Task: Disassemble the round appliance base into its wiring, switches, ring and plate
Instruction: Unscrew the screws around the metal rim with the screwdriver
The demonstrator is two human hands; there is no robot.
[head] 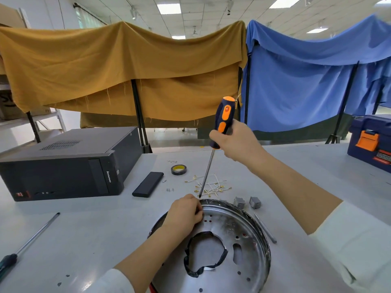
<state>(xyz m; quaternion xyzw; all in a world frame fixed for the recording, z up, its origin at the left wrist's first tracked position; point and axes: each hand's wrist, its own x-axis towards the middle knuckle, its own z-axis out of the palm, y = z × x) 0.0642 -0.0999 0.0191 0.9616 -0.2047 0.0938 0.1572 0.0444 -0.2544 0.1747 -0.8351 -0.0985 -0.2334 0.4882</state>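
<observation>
The round shiny metal appliance base (243, 256) lies on the table in front of me, a black tape-wrapped ring (190, 263) around its centre hole. My left hand (186, 211) rests on the base's far rim with fingers curled, pinching something small there. My right hand (234, 142) grips a black-and-orange screwdriver (223, 121) held upright; its long shaft slants down and its tip hovers at the rim beside my left fingers. Removed white wires with brass terminals (209, 185) lie in a heap beyond the base. Two grey switches (247, 202) sit next to the rim.
A black computer case (63, 163) lies at the left, with a black flat box (148, 184), tape roll (178, 169) and loose screws (169, 189) near it. A second screwdriver (27, 246) lies at the left front, tweezers (265, 228) right of the base, a blue toolbox (370, 140) far right.
</observation>
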